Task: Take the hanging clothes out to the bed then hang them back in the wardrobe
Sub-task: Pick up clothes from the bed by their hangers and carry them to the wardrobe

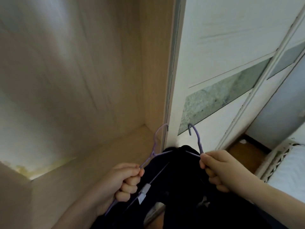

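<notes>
Left hand (127,180) and right hand (216,169) are each clenching one of the purple hangers (198,141) bearing dark clothes (178,187), hooks pointing upward, wardrobe (99,80) lying ahead-left, nearer the left hand.

A white door panel (222,38) stood upright at the right, scored with faint raised lines; a band of greenish marbled glass (219,100) ran across it on a slant; a white frame strip (257,90) bordered its right edge; beyond that strip lay a frosted grey pane (277,113), with a smaller grey-green band (287,58) above it; below the panes showed a brown wooden floor (244,154); a small pale scrap (242,141), too blurred to identify, lay on it near the frame.
</notes>
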### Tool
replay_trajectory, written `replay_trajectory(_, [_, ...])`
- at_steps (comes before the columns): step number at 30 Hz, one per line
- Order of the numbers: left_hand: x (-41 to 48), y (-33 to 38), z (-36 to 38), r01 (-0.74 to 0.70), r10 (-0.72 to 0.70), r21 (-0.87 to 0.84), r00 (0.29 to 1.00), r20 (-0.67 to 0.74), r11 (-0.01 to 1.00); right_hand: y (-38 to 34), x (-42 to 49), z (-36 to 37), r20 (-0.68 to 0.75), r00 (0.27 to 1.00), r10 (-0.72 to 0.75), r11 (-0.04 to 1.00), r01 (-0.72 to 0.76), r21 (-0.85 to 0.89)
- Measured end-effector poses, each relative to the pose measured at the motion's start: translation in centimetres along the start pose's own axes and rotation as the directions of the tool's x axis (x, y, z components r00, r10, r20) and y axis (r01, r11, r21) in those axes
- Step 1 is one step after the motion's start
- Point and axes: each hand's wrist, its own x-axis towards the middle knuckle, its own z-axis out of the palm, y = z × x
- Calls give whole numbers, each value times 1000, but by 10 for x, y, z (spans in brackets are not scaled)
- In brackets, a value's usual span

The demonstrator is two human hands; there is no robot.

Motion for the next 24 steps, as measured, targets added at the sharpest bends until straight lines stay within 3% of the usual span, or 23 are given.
replay_trajectory(10, [-7, -60, 5, 47, -69, -147, 987, -144, 988, 47, 50, 44, 177, 981, 83, 996, -78, -37])
replay_trajectory(17, [-38, -97, -20, 24, -104, -269, 952, -288, 963, 70, 52, 79, 204, 973, 105, 991, -84, -105])
replay_trajectory(24, [-46, -106, -51, 29, -125, -289, 940, -318, 957, 85, 45, 116, 174, 976, 129, 992, -123, -42])
